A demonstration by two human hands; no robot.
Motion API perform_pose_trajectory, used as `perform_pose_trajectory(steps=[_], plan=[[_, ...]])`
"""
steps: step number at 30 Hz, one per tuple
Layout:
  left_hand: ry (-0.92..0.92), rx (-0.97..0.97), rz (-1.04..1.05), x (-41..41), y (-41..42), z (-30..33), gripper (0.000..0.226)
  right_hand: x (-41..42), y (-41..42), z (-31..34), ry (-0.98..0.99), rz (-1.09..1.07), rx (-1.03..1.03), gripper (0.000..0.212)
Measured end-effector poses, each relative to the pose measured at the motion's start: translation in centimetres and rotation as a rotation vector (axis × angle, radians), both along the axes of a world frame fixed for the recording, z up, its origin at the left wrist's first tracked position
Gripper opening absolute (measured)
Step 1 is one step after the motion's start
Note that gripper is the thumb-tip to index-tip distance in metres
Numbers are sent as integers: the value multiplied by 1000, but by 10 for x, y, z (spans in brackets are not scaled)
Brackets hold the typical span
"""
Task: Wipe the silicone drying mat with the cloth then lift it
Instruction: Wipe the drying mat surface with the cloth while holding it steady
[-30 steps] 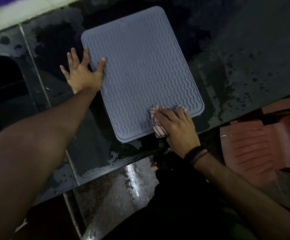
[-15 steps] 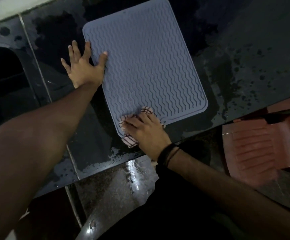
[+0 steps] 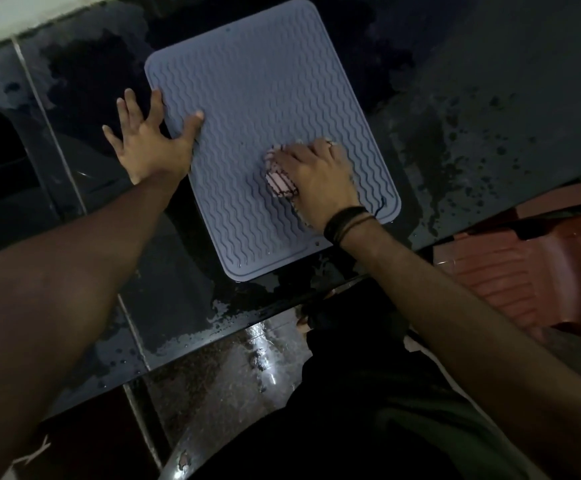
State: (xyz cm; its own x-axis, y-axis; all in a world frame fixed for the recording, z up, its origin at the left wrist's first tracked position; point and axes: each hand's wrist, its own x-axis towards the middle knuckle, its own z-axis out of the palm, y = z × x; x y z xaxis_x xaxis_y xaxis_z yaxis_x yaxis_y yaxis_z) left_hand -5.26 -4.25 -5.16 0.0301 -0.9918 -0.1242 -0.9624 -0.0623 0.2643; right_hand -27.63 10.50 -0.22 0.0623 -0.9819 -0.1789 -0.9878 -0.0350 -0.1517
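A grey-blue silicone drying mat (image 3: 258, 98) with wavy ridges lies flat on a dark wet countertop (image 3: 490, 116). My left hand (image 3: 150, 147) rests spread flat on the mat's left edge, thumb on the mat, fingers on the counter. My right hand (image 3: 317, 178) presses a bunched checked pink cloth (image 3: 278, 180) onto the mat's middle right part. Most of the cloth is hidden under the hand. A dark band circles my right wrist.
A dark sink basin (image 3: 1, 157) lies left of the mat. A reddish plastic chair (image 3: 531, 268) stands at the right, below the counter's front edge. The floor (image 3: 233, 372) below is wet and shiny. Water patches spread over the counter.
My right hand slid the cloth from the mat's near edge, first leftward along it, then up and right to the mat's middle. My left hand stayed pressed on the left edge.
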Motion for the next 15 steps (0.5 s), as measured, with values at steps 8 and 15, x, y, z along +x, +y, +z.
perform_pose_trajectory(steps=[8,15], plan=[[0,-7,19,-1,0,-3,94,-18,85,-8,23,21,-49,55],[15,-12,12,1,-2,-7,94,-40,62,21,-1,-82,-51,48]])
